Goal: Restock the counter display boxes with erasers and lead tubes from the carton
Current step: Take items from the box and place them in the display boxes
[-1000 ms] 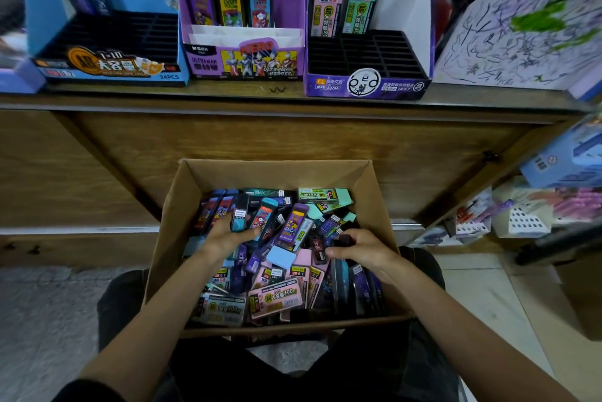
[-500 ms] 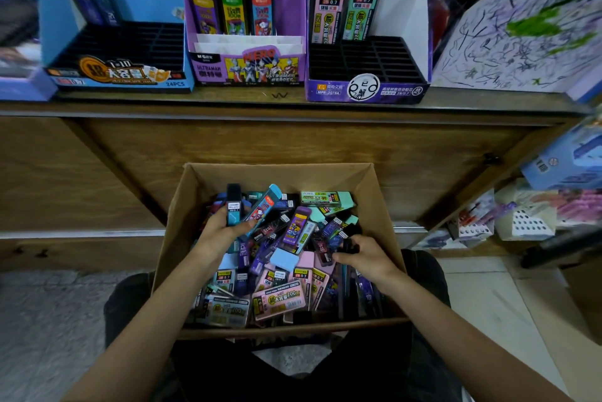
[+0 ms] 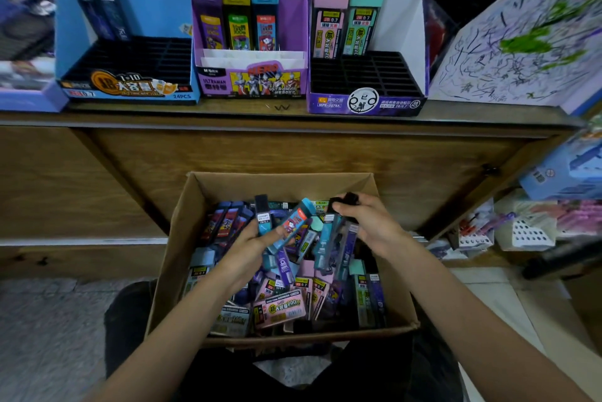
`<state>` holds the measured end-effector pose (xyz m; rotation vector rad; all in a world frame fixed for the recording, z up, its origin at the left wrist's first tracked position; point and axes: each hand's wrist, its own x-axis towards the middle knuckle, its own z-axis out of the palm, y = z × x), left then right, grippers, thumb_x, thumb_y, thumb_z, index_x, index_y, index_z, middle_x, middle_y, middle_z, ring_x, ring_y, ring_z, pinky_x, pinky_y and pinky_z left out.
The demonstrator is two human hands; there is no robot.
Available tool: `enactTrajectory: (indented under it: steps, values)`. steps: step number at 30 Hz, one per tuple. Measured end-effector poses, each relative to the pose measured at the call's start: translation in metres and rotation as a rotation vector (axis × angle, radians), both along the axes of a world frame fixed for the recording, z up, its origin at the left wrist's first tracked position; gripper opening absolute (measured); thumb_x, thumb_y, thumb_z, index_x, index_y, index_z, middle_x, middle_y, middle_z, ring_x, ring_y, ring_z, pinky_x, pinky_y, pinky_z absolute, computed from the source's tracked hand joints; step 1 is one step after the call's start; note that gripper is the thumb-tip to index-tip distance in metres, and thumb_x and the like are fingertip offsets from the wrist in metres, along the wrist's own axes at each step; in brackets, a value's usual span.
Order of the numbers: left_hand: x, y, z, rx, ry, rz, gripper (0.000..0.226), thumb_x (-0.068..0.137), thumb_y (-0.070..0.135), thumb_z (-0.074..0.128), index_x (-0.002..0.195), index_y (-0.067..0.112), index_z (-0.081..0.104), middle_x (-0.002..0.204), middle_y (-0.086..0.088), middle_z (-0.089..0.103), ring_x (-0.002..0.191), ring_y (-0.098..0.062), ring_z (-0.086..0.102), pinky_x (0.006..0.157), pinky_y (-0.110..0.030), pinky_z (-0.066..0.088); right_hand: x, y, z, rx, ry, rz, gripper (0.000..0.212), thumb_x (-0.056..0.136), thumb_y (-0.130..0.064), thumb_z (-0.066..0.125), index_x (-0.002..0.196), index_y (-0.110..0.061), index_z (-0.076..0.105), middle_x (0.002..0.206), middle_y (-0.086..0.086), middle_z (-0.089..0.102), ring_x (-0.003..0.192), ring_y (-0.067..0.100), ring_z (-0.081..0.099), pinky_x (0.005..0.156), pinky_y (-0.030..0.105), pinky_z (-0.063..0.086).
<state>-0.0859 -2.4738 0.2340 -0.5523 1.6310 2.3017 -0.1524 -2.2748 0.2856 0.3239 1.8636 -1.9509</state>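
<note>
A brown carton (image 3: 182,258) on my lap is full of mixed lead tubes and erasers. My left hand (image 3: 250,248) holds two lead tubes above the pile: a black-capped blue one (image 3: 263,216) and a blue-capped red one (image 3: 294,221). My right hand (image 3: 368,222) grips a bunch of dark and teal lead tubes (image 3: 338,239), lifted over the carton's right side. On the counter stand three display boxes: a blue one (image 3: 130,76) at left, a purple one (image 3: 252,76) in the middle, a white-and-purple one (image 3: 368,99) at right.
The wooden counter edge (image 3: 293,118) runs above the carton. A scribbled test sheet (image 3: 521,43) leans at the right. Lower right shelves hold stationery packs (image 3: 527,232). Tiled floor (image 3: 49,336) lies at left.
Both hands rose out of the pile. The right hand came up holding a bunch of tubes, and the left lifted its two tubes higher. The camera tilted up slightly.
</note>
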Motion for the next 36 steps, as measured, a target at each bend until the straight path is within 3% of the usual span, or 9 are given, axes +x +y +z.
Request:
enactTrajectory:
  steps: [4,7,11,14,18,25,29,33,36]
  values:
    - [0.001,0.013,-0.001,0.065,-0.117,-0.050,0.077,0.088,0.016,0.063,0.148,0.004,0.017,0.143,-0.006,0.042,0.127,-0.022,0.045,0.109,-0.042,0.035,0.008,-0.021,0.002,-0.075,-0.033,0.028,0.010,0.087,-0.001,0.061,0.085,-0.010,0.061,0.081,0.008,0.065,0.078,0.023,0.062,0.077,0.040,0.052]
    - [0.003,0.012,0.005,0.154,-0.126,-0.117,0.055,0.085,0.013,0.064,0.134,0.000,0.043,0.126,-0.017,0.060,0.100,-0.023,0.066,0.079,-0.033,0.055,0.013,-0.029,0.001,-0.125,-0.054,0.005,0.009,0.087,-0.003,0.062,0.095,-0.008,0.063,0.092,0.013,0.069,0.088,0.027,0.065,0.085,0.042,0.052]
    - [0.004,0.004,0.004,0.184,-0.116,-0.163,0.075,0.071,0.024,0.081,0.135,0.013,0.043,0.135,-0.011,0.055,0.122,-0.025,0.054,0.103,-0.045,0.042,0.015,-0.035,-0.001,-0.145,-0.082,0.043,0.030,0.089,-0.006,0.059,0.119,0.000,0.058,0.118,0.019,0.064,0.112,0.032,0.059,0.100,0.047,0.045]
    - [0.004,0.006,0.008,0.087,-0.014,-0.259,0.049,0.064,0.027,0.083,0.108,0.029,0.063,0.110,0.002,0.071,0.106,-0.017,0.064,0.088,-0.031,0.051,0.018,-0.040,-0.001,-0.107,-0.023,0.078,0.027,0.090,-0.006,0.058,0.116,-0.003,0.061,0.117,0.014,0.064,0.111,0.024,0.057,0.097,0.035,0.044]
    - [0.001,0.010,0.013,0.001,0.046,-0.266,0.054,0.063,0.024,0.082,0.113,0.024,0.063,0.110,0.001,0.071,0.104,-0.013,0.066,0.083,-0.024,0.050,0.022,-0.044,-0.004,-0.059,0.050,0.069,0.021,0.089,-0.006,0.059,0.110,-0.008,0.062,0.108,0.007,0.064,0.111,0.022,0.056,0.106,0.038,0.039]
    - [0.003,0.013,0.012,-0.013,0.035,-0.182,0.049,0.062,0.019,0.080,0.109,0.020,0.065,0.106,-0.001,0.072,0.100,-0.016,0.067,0.082,-0.026,0.053,0.024,-0.045,-0.012,0.120,0.148,0.133,0.009,0.093,-0.028,0.058,0.102,-0.030,0.055,0.102,-0.012,0.060,0.108,0.011,0.055,0.079,0.014,0.041]
    - [0.005,0.008,0.010,-0.058,0.054,-0.123,0.051,0.059,0.016,0.081,0.107,0.016,0.065,0.103,-0.001,0.073,0.097,-0.015,0.068,0.083,-0.025,0.051,0.022,-0.044,-0.025,0.026,-0.058,0.032,0.040,0.093,-0.038,0.053,0.130,-0.023,0.048,0.128,-0.006,0.053,0.127,0.019,0.045,0.102,0.035,0.039]
    - [0.008,-0.003,0.007,-0.092,0.023,-0.057,0.050,0.056,0.016,0.081,0.103,0.015,0.064,0.096,0.000,0.074,0.091,-0.013,0.069,0.080,-0.026,0.048,0.022,-0.035,-0.031,-0.088,-0.199,-0.051,0.037,0.087,-0.002,0.043,0.123,-0.005,0.050,0.113,0.018,0.055,0.104,0.029,0.054,0.087,0.041,0.046]
    - [0.010,-0.010,0.006,-0.083,0.022,-0.041,0.047,0.059,0.015,0.080,0.104,0.017,0.065,0.098,0.000,0.074,0.093,-0.015,0.069,0.082,-0.029,0.050,0.028,-0.027,-0.034,0.057,-0.147,0.056,0.042,0.080,0.016,0.050,0.116,-0.005,0.053,0.113,0.021,0.057,0.107,0.032,0.056,0.091,0.043,0.047]
